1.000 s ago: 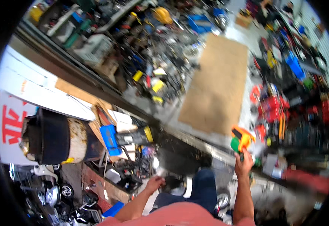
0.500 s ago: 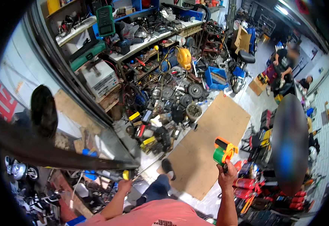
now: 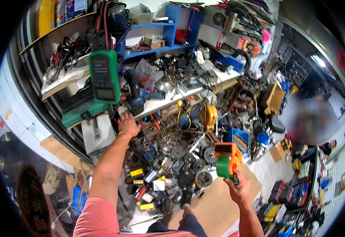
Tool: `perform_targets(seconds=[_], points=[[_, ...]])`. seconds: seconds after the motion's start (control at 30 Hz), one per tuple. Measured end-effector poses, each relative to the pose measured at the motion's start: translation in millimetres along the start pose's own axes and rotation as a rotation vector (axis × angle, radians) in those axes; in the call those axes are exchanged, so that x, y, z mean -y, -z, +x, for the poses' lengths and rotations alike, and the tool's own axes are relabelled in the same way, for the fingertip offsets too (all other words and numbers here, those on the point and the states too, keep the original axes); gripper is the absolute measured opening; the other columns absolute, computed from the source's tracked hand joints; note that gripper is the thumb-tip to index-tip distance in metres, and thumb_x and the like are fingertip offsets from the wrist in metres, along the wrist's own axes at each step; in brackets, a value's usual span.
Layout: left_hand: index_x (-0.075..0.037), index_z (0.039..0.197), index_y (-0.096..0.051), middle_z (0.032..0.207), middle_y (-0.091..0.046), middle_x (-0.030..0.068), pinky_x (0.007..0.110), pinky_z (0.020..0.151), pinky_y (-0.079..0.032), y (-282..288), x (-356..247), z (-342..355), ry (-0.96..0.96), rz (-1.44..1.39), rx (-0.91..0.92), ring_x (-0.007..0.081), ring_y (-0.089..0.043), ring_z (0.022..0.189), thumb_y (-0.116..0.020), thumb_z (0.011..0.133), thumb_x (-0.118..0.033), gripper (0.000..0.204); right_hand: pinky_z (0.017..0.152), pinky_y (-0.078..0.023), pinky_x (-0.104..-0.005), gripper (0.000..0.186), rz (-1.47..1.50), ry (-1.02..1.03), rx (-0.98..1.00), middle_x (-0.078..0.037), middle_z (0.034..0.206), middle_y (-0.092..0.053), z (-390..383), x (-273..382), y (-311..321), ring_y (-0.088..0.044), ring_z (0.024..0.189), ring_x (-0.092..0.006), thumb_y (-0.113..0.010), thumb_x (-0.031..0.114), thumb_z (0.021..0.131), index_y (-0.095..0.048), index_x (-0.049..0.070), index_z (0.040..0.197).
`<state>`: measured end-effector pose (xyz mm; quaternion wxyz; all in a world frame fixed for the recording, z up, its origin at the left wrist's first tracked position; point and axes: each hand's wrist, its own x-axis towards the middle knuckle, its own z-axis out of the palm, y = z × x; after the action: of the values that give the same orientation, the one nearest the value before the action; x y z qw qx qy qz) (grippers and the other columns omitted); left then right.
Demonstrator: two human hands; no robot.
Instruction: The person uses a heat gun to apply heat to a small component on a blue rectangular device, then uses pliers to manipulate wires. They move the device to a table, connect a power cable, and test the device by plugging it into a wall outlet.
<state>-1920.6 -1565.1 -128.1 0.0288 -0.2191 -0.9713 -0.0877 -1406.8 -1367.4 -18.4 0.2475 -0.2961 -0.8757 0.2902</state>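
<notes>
By workbench edge (image 3: 186, 94): left fingers (image 3: 124, 118), now stretched farther forward.

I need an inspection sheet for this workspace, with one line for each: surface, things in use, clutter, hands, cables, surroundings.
Surface: white workbench, crowded with tools and parts; a cardboard sheet lies on the floor.
Things in use: orange tape dispenser with a green tape roll.
Clutter: mixed small parts heaped below the bench.
Hands: right hand grips the dispenser; left hand is at the bench's near edge; whether it holds anything cannot be told.
Cables: tangled leads on the left shelf.
Surroundings: blue shelving behind the bench; green handheld device at left.
</notes>
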Motion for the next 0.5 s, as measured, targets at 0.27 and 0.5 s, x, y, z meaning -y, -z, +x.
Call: perform_targets(seconds=[0.27,0.5], points=[[0.004,0.156,-0.044,0.167,-0.031,0.0262,0.057,0.130,-0.006,-50.6,19.3,73.3,0.020,0.301,0.123,0.0438,-0.019,0.158,-0.074,0.081,-0.063,0.105,0.062,-0.049,-0.0435,0.031,-0.017,0.510,-0.006,-0.020,0.075,-0.067,389.3,75.3,-46.3,-0.065,0.067,-0.0387,-0.084,0.021,0.086,-0.071,0.003,0.108],[-0.002,0.152,-0.050,0.163,-0.036,0.0178,0.055,0.124,-0.026,-42.6,12.3,76.6,0.227,0.078,0.183,0.0409,-0.032,0.148,-0.080,0.074,-0.052,0.098,0.076,-0.056,-0.0518,0.048,-0.283,0.670,-0.218,-0.022,0.088,-0.074,700.4,235.8,-124.8,-0.074,0.088,-0.0404,-0.070,0.052,0.093,-0.074,0.010,0.115]])
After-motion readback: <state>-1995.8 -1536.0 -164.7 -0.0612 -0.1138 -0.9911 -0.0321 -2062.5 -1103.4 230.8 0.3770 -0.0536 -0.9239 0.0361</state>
